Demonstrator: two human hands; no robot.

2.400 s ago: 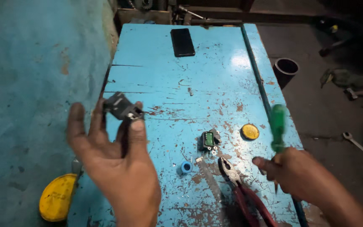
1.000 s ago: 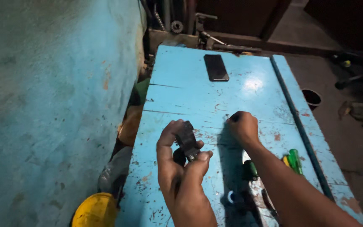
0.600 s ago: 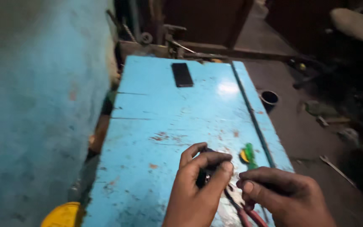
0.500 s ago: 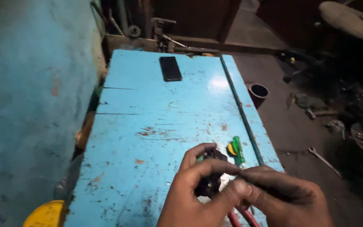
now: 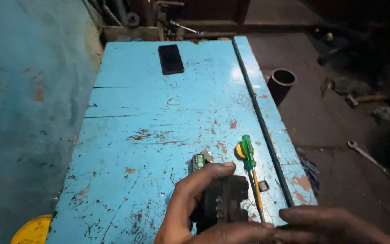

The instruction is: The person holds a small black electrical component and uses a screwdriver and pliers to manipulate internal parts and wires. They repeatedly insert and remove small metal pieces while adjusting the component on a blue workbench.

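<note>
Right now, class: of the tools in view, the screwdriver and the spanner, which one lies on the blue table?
The green-handled screwdriver, lying on the blue table beside a yellow disc; the spanner lies on the floor.

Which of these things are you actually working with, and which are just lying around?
In hand:
black part, held by left hand and right hand

Lying about:
green screwdriver
phone
small green piece
black tube
wrench

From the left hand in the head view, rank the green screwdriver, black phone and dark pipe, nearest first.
1. Green screwdriver: just right of the left hand.
2. Dark pipe: on the floor, off the table's right edge.
3. Black phone: at the table's far end.
</note>
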